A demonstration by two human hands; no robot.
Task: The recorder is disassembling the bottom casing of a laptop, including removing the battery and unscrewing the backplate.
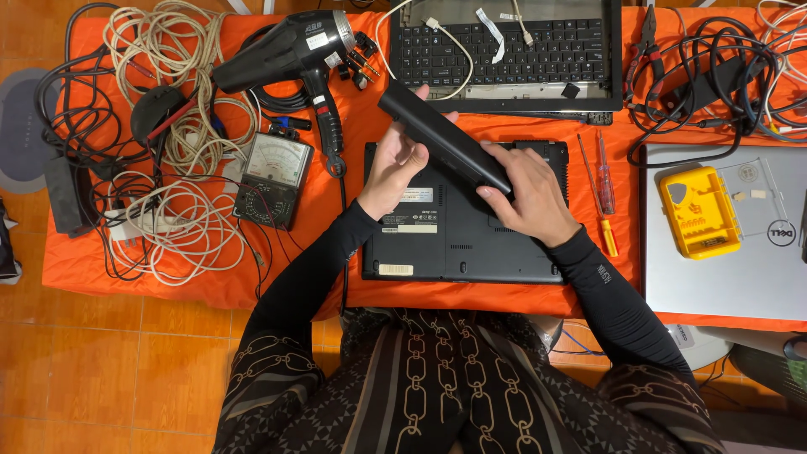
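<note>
A long black laptop battery (441, 139) is held slantwise above an upturned black laptop (458, 244) lying on the orange cloth. My left hand (395, 164) grips the battery near its upper left end. Around the lower right end my right hand (525, 193) is closed. Both arms wear black sleeves. The battery hides part of the laptop's rear edge.
A black heat gun (294, 50), an analogue multimeter (273, 178) and tangled cables (168, 126) lie to the left. An opened laptop keyboard (504, 50) sits behind. Two screwdrivers (601, 189), pliers (647, 38), a silver laptop (731, 269) and a yellow bit case (698, 210) are to the right.
</note>
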